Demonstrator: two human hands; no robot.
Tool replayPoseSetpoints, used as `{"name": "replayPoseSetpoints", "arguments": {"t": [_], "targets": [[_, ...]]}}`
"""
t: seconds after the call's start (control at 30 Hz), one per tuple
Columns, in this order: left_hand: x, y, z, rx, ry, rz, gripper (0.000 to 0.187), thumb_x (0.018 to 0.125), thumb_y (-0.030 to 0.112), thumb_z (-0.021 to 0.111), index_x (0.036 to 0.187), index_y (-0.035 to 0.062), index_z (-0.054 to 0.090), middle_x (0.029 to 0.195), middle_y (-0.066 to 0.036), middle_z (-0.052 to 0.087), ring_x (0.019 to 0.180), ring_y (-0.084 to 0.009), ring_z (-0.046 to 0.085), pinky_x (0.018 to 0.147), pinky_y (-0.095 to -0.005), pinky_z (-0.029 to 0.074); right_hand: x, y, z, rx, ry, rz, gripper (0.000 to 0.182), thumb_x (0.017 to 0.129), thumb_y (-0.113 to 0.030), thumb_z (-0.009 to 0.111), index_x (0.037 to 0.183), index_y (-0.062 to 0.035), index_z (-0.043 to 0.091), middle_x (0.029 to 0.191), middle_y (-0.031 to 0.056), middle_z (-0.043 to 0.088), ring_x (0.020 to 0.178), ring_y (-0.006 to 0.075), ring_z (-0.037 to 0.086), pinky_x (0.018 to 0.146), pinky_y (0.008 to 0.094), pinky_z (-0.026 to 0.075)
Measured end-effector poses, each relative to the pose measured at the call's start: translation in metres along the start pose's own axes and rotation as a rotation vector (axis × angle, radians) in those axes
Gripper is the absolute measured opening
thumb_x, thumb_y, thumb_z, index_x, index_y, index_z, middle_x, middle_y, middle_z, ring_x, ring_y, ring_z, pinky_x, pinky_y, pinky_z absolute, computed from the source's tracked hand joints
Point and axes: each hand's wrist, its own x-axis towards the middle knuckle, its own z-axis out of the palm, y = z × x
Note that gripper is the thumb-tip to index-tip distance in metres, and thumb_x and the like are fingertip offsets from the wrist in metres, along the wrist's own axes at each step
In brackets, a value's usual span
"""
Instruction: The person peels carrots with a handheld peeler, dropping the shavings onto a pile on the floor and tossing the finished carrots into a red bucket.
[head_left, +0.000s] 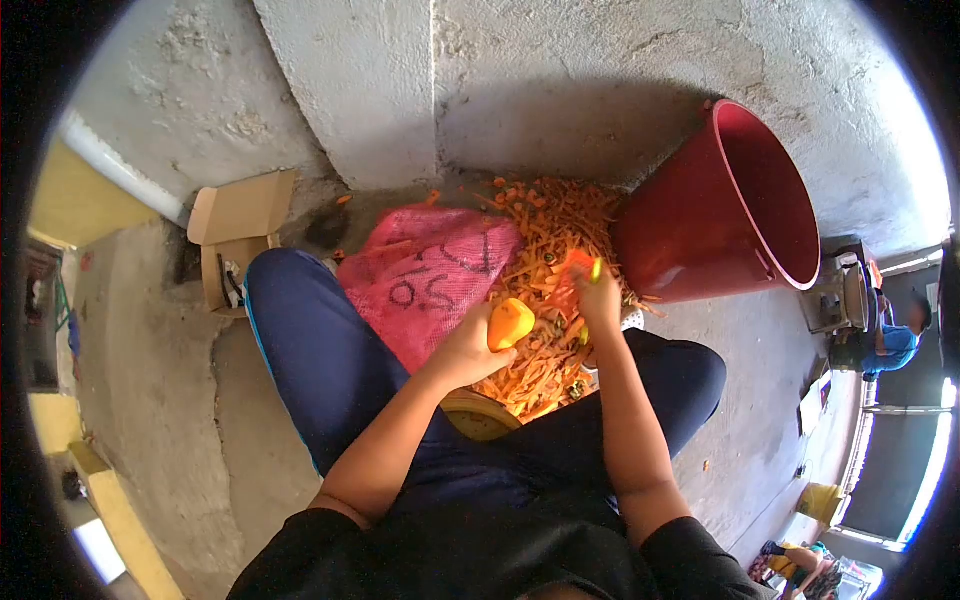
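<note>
My left hand (468, 348) is closed round a thick orange carrot (511, 324), its blunt end pointing up and away from me. To the right, my right hand (600, 302) has its fingers curled around what looks like a peeler (596, 269); a yellow-green piece shows at the fingers, and the rest is hidden or blurred. The two hands are apart, both above a heap of orange peelings (545, 362). Between my knees, the rim of a yellowish tub (480, 418) shows under the heap. A pink mesh sack (430, 270) with dark lettering lies left of the peelings.
A large dark red bucket (690, 220) leans at the right of the peelings. Behind stands a rough grey wall (560, 60). An opened cardboard box (235, 225) sits by the wall at left. Two other people (897, 340) are far off at right.
</note>
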Motion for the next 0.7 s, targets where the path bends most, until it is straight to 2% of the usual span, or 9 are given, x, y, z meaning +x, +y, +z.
{"name": "replayPoseSetpoints", "arguments": {"t": [0.03,0.07,0.1,0.27,0.33,0.43,0.5,0.63,0.7], "targets": [[0.000,-0.004,0.002,0.005,-0.021,0.020,0.054,0.063,0.014,0.070,0.108,0.0017,0.042,0.095,-0.016,0.052,0.093,-0.0286,0.053,0.080,-0.0346,0.041,0.006,0.004,-0.005,0.070,0.097,-0.050,0.030,0.074,-0.024,0.063,0.084,0.0023,0.054,0.068,0.0148,0.059,0.059,0.0270,0.056,0.054,0.0346,0.044],[-0.002,-0.005,0.004,0.040,-0.023,0.024,0.055,0.062,0.015,0.070,0.108,0.0013,0.042,0.096,-0.017,0.052,0.093,-0.0287,0.052,0.081,-0.0347,0.041,0.011,0.008,-0.008,0.321,0.038,0.105,0.027,0.076,-0.023,0.063,0.087,-0.0004,0.053,0.068,0.0094,0.060,0.057,0.0168,0.055,0.052,0.0302,0.043],[-0.003,-0.004,0.005,0.075,-0.025,0.028,0.055,0.062,0.015,0.071,0.108,0.0010,0.043,0.097,-0.018,0.052,0.094,-0.0288,0.052,0.081,-0.0349,0.040,0.003,-0.011,-0.022,0.405,-0.014,0.167,0.024,0.077,-0.020,0.062,0.089,-0.0018,0.052,0.069,0.0053,0.059,0.058,0.0102,0.054,0.052,0.0265,0.043],[-0.001,0.009,0.005,-0.044,-0.085,-0.099,0.061,0.061,0.015,0.071,0.110,-0.0017,0.039,0.099,-0.020,0.053,0.093,-0.0304,0.053,0.080,-0.0357,0.042,-0.013,-0.023,-0.009,0.421,0.094,-0.184,0.022,0.077,-0.014,0.061,0.089,0.0006,0.050,0.075,0.0074,0.058,0.064,0.0143,0.054,0.057,0.0277,0.043],[-0.001,0.016,0.002,-0.116,-0.129,-0.210,0.062,0.063,0.015,0.068,0.111,-0.0048,0.035,0.095,-0.021,0.053,0.087,-0.0337,0.055,0.076,-0.0365,0.044,-0.029,-0.042,-0.011,0.431,0.026,-0.201,0.020,0.078,-0.013,0.060,0.089,-0.0001,0.050,0.076,0.0070,0.057,0.068,0.0135,0.054,0.059,0.0266,0.043],[-0.001,0.010,0.007,-0.094,-0.090,-0.126,0.064,0.063,0.014,0.069,0.113,-0.0043,0.033,0.093,-0.022,0.055,0.083,-0.0351,0.057,0.072,-0.0376,0.045,-0.041,-0.052,-0.007,0.303,0.007,-0.198,0.019,0.078,-0.012,0.058,0.089,0.0002,0.050,0.076,0.0072,0.057,0.067,0.0122,0.054,0.058,0.0261,0.044],[0.000,0.008,0.010,-0.065,-0.048,-0.100,0.057,0.062,0.012,0.069,0.109,-0.0020,0.038,0.098,-0.020,0.055,0.090,-0.0312,0.056,0.077,-0.0357,0.044,-0.041,-0.051,-0.002,0.256,-0.014,-0.177,0.018,0.078,-0.011,0.058,0.089,0.0006,0.050,0.075,0.0089,0.056,0.066,0.0135,0.055,0.057,0.0272,0.044],[-0.002,0.019,0.005,0.023,-0.073,-0.160,0.049,0.062,0.011,0.068,0.103,-0.0006,0.044,0.094,-0.020,0.057,0.089,-0.0318,0.056,0.076,-0.0360,0.044,-0.043,-0.054,-0.001,0.218,0.079,-0.191,0.023,0.073,-0.012,0.060,0.086,0.0018,0.048,0.070,0.0175,0.056,0.063,0.0253,0.056,0.059,0.0340,0.043],[-0.003,0.012,0.009,0.032,-0.080,-0.127,0.048,0.062,0.011,0.068,0.102,-0.0011,0.045,0.091,-0.020,0.057,0.086,-0.0332,0.057,0.074,-0.0366,0.045,-0.039,-0.049,0.001,0.186,0.086,-0.180,0.022,0.073,-0.012,0.060,0.086,0.0018,0.049,0.071,0.0176,0.056,0.064,0.0261,0.056,0.059,0.0340,0.043]]}}
